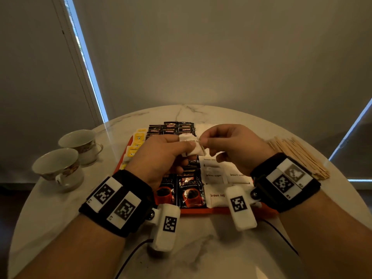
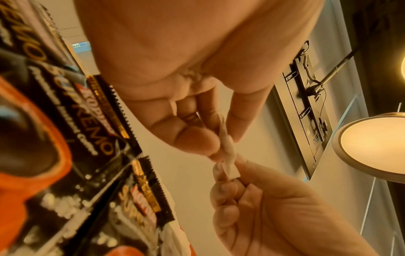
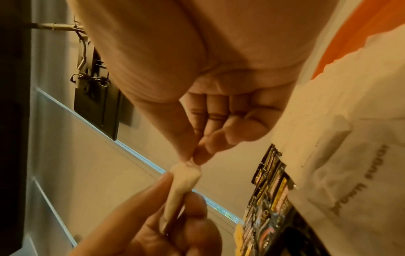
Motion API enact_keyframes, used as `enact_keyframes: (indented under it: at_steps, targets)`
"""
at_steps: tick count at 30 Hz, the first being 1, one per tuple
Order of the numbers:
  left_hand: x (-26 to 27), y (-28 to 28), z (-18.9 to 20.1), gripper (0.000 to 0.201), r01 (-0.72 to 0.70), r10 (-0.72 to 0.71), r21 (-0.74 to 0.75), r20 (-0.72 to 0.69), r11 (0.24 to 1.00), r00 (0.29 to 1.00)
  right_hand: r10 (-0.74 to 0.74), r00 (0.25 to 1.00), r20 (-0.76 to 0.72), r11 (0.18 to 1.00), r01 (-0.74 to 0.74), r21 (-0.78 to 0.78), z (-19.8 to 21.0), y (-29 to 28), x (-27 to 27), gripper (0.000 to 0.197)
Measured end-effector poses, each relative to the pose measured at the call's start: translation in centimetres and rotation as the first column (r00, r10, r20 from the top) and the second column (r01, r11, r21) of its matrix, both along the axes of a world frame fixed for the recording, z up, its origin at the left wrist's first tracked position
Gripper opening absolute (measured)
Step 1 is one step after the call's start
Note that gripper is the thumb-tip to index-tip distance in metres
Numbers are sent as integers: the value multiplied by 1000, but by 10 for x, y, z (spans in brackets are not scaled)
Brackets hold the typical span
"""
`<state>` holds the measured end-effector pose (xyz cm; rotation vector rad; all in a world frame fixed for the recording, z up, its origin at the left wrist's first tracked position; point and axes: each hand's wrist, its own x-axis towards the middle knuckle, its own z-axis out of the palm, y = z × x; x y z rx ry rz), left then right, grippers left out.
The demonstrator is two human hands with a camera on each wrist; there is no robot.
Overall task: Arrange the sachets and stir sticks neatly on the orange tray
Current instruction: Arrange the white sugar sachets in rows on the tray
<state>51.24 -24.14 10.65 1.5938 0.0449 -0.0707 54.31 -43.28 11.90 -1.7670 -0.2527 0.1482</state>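
Both hands are meeting above the middle of the orange tray [image 1: 203,210], at the centre of the head view. The left hand [image 1: 161,156] is gripping a small stack of white brown sugar sachets [image 1: 191,146], thumb on top and fingers curled beneath. The right hand [image 1: 231,146] is pinching the near corner of that same stack between thumb and forefinger; its remaining fingers are curling loosely and holding nothing else. In the left wrist view the held sachets [image 2: 228,155] are appearing edge-on between the fingertips of both hands.

The tray is lying on a round white marble table [image 1: 60,228]. On the tray, black Kopiko Supremo coffee sachets [image 1: 191,190] are sitting in the lower centre, with more loose brown sugar sachets [image 1: 219,176] just to their right. Small dark Kopiko packets [image 1: 173,126] are occupying the tray's far edge, and yellow tea bag sachets [image 1: 138,141] are lining its left side.

Wooden stir sticks [image 1: 300,156] are lying in a pile on the table at the right of the frame, off the tray. Two white teacups [image 1: 68,158] are standing on the table at the left, well apart from the tray.
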Motion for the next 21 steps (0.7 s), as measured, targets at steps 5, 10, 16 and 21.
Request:
enact_keyframes:
  at_steps: [5, 10, 16, 21]
  targets:
    - [0, -2, 0, 6, 30, -28, -76, 30, 997, 999, 113, 979, -171, 991, -99, 92, -8, 3, -3, 43]
    - [-1, 0, 1, 29, -7, 24, -129, 131, 992, 991, 73, 982, -173, 984, -42, 176, -8, 3, -4, 21]
    - [-7, -2, 7, 25, -16, 13, 8, 268, 1000, 963, -92, 984, -150, 971, 122, 206, -6, 0, -4, 14]
    - [-8, -4, 7, 30, -40, 34, 25, 225, 999, 974, -115, 993, -32, 981, 119, 152, -2, -4, -4, 7]
